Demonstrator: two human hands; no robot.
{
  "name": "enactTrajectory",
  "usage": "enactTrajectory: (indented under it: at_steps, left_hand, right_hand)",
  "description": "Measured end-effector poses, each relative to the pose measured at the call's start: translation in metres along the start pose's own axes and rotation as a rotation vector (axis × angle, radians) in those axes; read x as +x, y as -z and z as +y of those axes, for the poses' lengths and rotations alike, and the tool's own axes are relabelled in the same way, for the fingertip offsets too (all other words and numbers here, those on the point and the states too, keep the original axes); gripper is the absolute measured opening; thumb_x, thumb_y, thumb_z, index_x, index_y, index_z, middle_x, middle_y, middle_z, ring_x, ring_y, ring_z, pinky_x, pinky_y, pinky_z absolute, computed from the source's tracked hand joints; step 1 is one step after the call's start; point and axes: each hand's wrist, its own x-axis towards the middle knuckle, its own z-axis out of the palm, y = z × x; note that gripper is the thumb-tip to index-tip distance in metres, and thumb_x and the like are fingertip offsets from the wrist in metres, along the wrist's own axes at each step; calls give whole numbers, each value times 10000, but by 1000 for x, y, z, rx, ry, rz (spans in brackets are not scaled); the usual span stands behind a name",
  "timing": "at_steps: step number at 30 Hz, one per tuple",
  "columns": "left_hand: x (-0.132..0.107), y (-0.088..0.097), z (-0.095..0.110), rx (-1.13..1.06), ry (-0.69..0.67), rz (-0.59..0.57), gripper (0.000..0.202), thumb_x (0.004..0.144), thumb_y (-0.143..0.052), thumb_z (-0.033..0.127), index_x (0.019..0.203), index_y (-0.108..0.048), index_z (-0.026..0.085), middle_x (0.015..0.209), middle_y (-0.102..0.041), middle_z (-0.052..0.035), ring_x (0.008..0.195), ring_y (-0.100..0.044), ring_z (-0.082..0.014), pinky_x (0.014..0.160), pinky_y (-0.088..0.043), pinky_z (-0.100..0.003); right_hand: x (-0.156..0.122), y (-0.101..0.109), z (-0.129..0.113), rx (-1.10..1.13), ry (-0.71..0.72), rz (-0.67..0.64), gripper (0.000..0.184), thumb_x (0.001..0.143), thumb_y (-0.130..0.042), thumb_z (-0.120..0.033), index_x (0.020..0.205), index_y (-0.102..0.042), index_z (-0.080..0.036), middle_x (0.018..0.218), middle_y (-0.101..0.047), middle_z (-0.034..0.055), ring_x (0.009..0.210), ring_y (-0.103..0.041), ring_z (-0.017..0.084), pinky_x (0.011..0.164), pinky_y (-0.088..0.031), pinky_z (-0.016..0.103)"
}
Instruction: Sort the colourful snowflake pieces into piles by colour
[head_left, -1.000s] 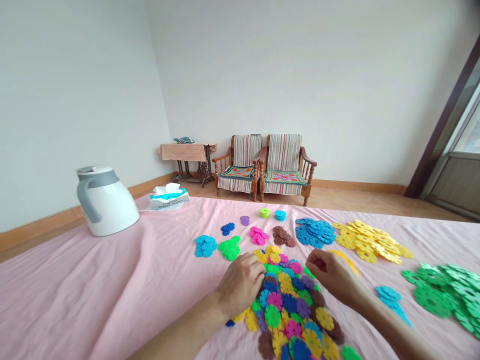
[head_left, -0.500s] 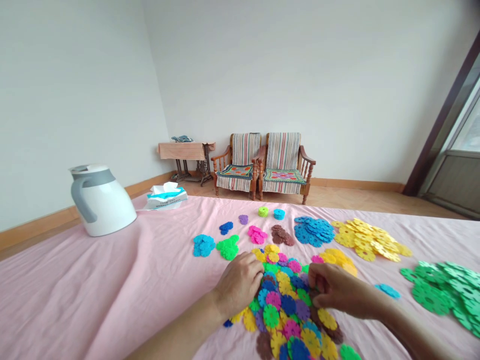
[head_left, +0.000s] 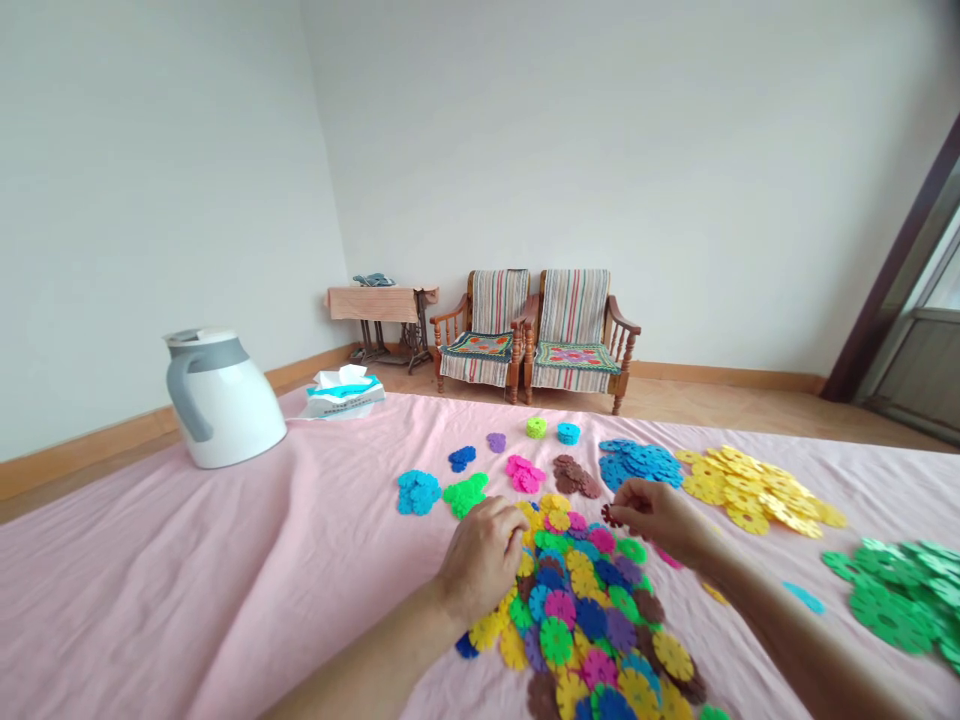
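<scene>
A mixed heap of coloured snowflake discs (head_left: 592,620) lies on the pink cloth (head_left: 225,560) in front of me. My left hand (head_left: 480,558) rests curled on the heap's left edge, fingers bent onto the discs. My right hand (head_left: 656,515) hovers above the heap's far side and pinches a brown disc (head_left: 611,517) between thumb and fingers. Just beyond it lies a small brown pile (head_left: 574,474), with a blue pile (head_left: 637,463) to its right.
Sorted piles lie around: yellow (head_left: 757,490), green (head_left: 900,600), pink (head_left: 523,472), light green (head_left: 465,494), light blue (head_left: 418,491). A white kettle (head_left: 221,398) and a tissue pack (head_left: 343,392) stand at the left. Two wooden armchairs (head_left: 540,335) stand beyond the table.
My right hand dipped into the heap, then lifted away towards the far side with a brown disc pinched in it. The left hand stayed on the heap.
</scene>
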Motion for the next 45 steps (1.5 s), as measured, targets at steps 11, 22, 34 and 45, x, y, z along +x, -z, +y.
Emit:
enactTrajectory:
  at_steps: [11,22,34,45]
  left_hand:
    - [-2,0,3,23,-38,-115,184,779,-473,74,771,-625,176,785,-607,-29,810,-552,-168,721,-419,-274]
    - [-1,1,4,28,-34,-116,179,795,-462,83,769,-612,177,788,-597,-27,814,-550,-165,736,-421,-270]
    - [-1,1,2,15,-40,-121,180,794,-460,88,770,-612,183,797,-597,-29,814,-552,-171,730,-426,-275]
    - [-1,0,2,-1,-34,-109,184,787,-467,76,769,-617,181,791,-601,-31,814,-554,-171,742,-427,-281]
  right_hand:
    - [40,-31,9,-152,-116,212,119,683,-541,-314,658,-573,-203,550,-626,1,494,-587,158,475,-366,247]
    - [-19,4,1,-229,9,-207,82,611,-606,-244,647,-566,-183,580,-587,-24,551,-521,113,488,-351,203]
    - [-26,10,-7,-225,51,-363,100,600,-605,-171,697,-614,-196,683,-600,-26,611,-501,113,544,-347,205]
    - [-28,14,-16,-203,44,-320,94,566,-615,-140,638,-580,-189,604,-535,-51,592,-454,100,519,-319,192]
